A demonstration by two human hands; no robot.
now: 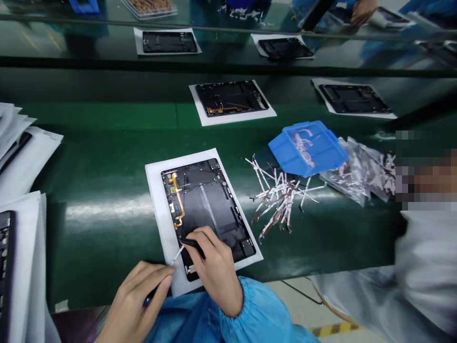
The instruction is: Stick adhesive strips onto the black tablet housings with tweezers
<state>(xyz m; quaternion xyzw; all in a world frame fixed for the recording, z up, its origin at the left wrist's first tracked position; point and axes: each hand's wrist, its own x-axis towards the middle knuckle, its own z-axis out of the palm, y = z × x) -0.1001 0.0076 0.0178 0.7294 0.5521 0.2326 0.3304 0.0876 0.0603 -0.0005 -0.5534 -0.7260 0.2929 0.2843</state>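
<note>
A black tablet housing (228,209) lies on a white sheet (157,183) in front of me, with an orange flex cable (179,202) along its left side. My right hand (216,264) is closed round black tweezers (191,242), whose tip is over the housing's lower left edge. Between that tip and my left hand (139,295) runs a thin white strip (177,256). The left thumb and forefinger are pinched at the strip's lower end. Something dark blue (149,298) shows between the left fingers; its kind is hidden.
Right of the housing lies a loose heap of white and brown strips (282,200). Behind it are a blue bin (314,147) and clear plastic bags (357,171). More housings (232,97) lie on sheets farther back. Stacked sheets (24,257) stand left. A person's pale sleeve (424,257) is at right.
</note>
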